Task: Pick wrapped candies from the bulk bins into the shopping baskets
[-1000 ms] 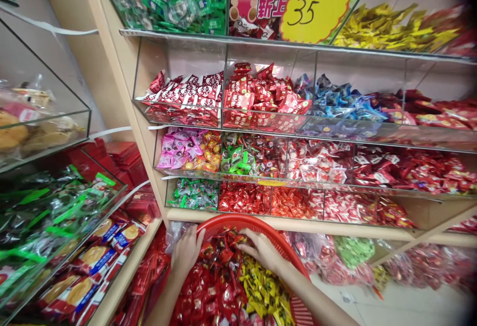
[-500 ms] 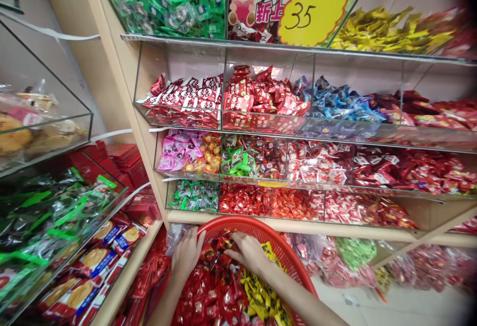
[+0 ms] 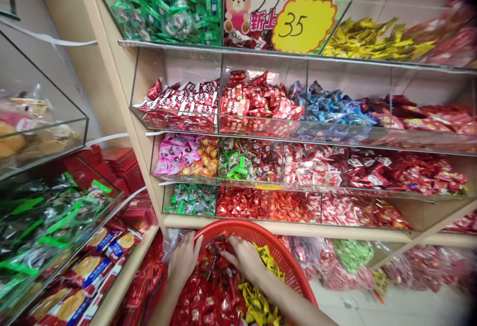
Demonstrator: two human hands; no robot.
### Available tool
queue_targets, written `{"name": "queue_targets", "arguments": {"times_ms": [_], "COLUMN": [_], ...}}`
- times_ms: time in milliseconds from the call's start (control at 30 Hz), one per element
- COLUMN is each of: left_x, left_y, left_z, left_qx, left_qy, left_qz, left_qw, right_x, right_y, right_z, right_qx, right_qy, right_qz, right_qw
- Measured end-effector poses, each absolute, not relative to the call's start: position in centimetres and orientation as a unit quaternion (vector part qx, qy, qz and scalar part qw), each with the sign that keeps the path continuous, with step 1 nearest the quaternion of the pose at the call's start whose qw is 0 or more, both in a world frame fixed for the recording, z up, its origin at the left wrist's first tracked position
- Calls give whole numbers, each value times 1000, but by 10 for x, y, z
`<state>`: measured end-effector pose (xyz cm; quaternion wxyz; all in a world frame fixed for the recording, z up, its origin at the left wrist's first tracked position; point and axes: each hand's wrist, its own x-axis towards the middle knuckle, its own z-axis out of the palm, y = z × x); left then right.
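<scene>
- Right hand (image 3: 244,259) has shifted leftward, closer to the left hand (image 3: 182,261), baring more of the small yellow-wrapped sweets with dark print (image 3: 261,306); left hand has stayed at nearly the same spot on the rim. My head view has also tilted slightly.
- Location: round red plastic basket (image 3: 236,223) with a perforated wall, its far edge just in front of the pale wooden shelf board (image 3: 298,229); near edge out of my frame.
- Contents: glossy red-wrapped sweets (image 3: 208,301) fill the left and middle; yellow ones lie along the right side; darker red-and-brown wrapped sweets (image 3: 212,261) sit toward the far edge, between both hands.
- Right grip: thumb and forefinger stand apart, resting on the sweets near the far edge. I see nothing pinched; the palm side is hidden.
- Left grip: at the basket's far-left rim, thumb apart from the fingers. Cannot tell whether it clamps the rim.
- Handling estimate: each sweet light, firm inside, its wrapper slick and crinkly; the loose heap should slide easily. Filled basket probably heavy, wall slightly flexible.
- Hold points, my judgement: scoop sweets with cupped fingers, or pinch a single one by its twisted wrapper end; take the basket by opposite sides of its rim.
</scene>
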<state>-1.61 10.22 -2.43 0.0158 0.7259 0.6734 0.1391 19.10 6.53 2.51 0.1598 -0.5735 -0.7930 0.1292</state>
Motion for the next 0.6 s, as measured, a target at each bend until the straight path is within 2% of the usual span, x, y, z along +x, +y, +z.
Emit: {"name": "queue_targets", "arguments": {"times_ms": [133, 267, 467, 600], "left_x": [-16, -16, -17, -17], "left_y": [102, 102, 103, 103], "left_z": [-23, -22, -24, -26], "left_qx": [724, 722, 725, 722], "left_qy": [676, 679, 674, 678], "left_qz": [137, 134, 139, 138], "left_qw": [10, 11, 17, 27], "right_x": [207, 232, 264, 273], "right_y": [63, 66, 95, 138], "right_z": [46, 90, 173, 210], "right_qx": [-561, -558, -561, -595], "right_qy": [-804, -811, -804, -771], "right_qz": [119, 76, -43, -132], "right_qw": [158, 159, 191, 184]}}
